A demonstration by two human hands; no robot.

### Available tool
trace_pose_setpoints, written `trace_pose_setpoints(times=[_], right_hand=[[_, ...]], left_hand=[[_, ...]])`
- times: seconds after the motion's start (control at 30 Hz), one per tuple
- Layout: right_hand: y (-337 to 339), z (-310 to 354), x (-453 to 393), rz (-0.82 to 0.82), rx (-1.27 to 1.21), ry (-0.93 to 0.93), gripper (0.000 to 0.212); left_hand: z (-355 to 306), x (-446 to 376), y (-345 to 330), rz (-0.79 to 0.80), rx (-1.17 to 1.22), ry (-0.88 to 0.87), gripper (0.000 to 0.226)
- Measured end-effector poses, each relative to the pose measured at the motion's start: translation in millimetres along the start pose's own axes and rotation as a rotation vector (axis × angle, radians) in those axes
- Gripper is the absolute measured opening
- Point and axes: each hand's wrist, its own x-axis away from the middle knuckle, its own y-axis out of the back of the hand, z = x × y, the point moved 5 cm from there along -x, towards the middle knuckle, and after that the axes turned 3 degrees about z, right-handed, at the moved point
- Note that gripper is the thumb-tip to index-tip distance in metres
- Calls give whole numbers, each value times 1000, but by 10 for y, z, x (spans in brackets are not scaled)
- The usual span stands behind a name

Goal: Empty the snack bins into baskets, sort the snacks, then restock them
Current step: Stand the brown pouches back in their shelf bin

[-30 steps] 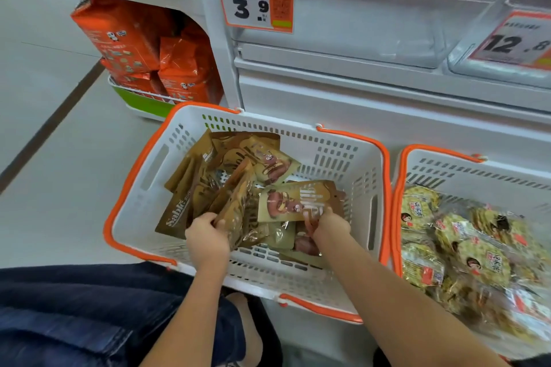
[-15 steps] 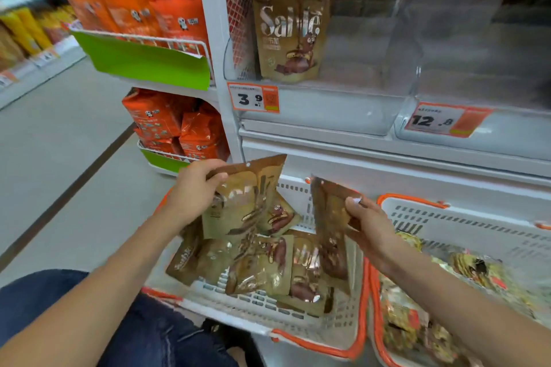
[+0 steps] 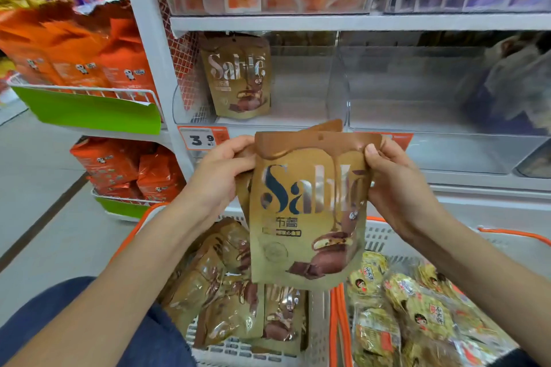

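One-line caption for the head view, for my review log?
Both hands, left and right, hold Sablé pouches upright before the clear bin.

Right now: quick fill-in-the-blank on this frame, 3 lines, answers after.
1. Both hands, left hand and right hand, hold gold-brown pouches printed with the word ____.
2. The price tag under the bin with one standing pouch reads ____.
3. The basket below the left hand holds pouches of the ____ kind.

Missing: Sable; 3.9; same
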Motion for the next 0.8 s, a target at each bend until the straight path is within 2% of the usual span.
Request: trace_pose_setpoints(times=[0.07, 0.17, 0.23, 0.37, 0.4, 0.47, 0.57, 0.6, 0.7, 0.73, 0.8], right_hand=[[24, -19, -33, 24, -17, -24, 15], [-4, -77, -87, 61, -9, -59, 14], [3, -94, -132, 52, -13, -53, 13], [88, -91, -166, -48, -56, 18, 12], [103, -93, -163, -68, -67, 27, 16], [116, -93, -154, -109, -99, 28, 22], [124, -102, -172, -172, -193, 4, 27], [114, -85, -175, -182, -198, 12, 28], [85, -38, -200, -181, -181, 59, 28], [63, -12, -206, -170, -192, 72, 25], [40, 8, -238, -133, -222, 79, 14]], left_hand=[[-9, 11, -86, 38, -11, 30, 37], [-31, -14, -205, 122, -128, 16, 31], [-39, -42, -217, 112, -144, 18, 30], [-10, -59, -171, -29, -14, 33, 43], [23, -49, -160, -80, 33, 45, 42], [73, -12, -180, -117, 143, 55, 27], [100, 66, -270, -53, 277, 40, 51], [104, 76, -290, -44, 211, 12, 52], [168, 101, -284, -123, -38, 18, 34], [190, 94, -264, -124, -32, 48, 28], [241, 73, -223, -68, 24, 124, 38]])
